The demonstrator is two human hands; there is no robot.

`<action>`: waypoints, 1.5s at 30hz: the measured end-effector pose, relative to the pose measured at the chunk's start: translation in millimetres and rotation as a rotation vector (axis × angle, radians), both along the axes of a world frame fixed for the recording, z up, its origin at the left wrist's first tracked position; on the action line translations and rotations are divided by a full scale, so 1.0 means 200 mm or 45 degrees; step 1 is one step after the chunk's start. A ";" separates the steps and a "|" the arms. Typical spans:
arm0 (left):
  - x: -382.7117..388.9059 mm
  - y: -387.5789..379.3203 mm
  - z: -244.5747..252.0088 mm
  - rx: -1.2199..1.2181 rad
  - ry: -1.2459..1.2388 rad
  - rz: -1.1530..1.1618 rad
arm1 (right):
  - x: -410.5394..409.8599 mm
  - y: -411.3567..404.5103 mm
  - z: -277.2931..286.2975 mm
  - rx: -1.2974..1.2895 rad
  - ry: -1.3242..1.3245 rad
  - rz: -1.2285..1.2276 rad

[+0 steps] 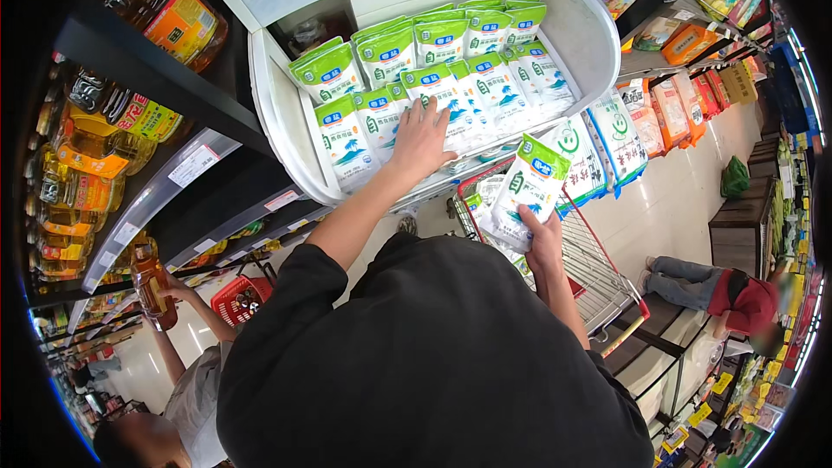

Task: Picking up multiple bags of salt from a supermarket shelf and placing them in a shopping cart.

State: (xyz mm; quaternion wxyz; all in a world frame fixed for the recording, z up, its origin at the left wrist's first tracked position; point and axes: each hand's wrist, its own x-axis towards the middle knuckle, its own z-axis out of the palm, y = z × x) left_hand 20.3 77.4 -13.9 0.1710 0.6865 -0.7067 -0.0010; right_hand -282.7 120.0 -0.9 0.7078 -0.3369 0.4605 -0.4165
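My left hand [424, 136] rests with spread fingers on a front-row salt bag [434, 82] in the white display bin [290, 136]. Green-and-white salt bags stand in rows there, the back row [442, 39] leaning against the ones behind. In my right hand [543, 237] is another salt bag [528, 185], gripped near its lower edge and tilted over the shopping cart. Beneath it, the wire cart [595, 273] with red trim holds more green-and-white bags [478, 205], partly hidden by the held one.
Cooking oil bottles [84, 175] fill the shelves at left. Large rice sacks [617, 136] lie right of the bin. Behind me at left, a person [195, 396] holds an oil bottle [153, 283] near a red basket [242, 299]. Another person [728, 299] stands at right.
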 end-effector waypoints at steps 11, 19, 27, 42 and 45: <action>0.04 -0.03 -0.12 -0.119 -0.069 -0.304 | -0.05 0.08 -0.04 0.083 -0.032 -0.095; 0.08 0.00 0.21 -0.517 0.699 0.081 | 0.01 0.06 0.01 0.045 -0.069 -0.044; 0.00 0.07 -0.01 -0.048 0.219 -0.293 | 0.06 0.03 -0.02 0.102 -0.038 0.023; -0.03 -0.20 -0.09 -0.117 -0.209 -0.067 | 0.01 0.09 -0.08 0.041 -0.038 0.009; 0.03 -0.19 -0.09 -0.320 -0.023 -0.136 | 0.00 0.09 -0.07 0.052 -0.017 -0.014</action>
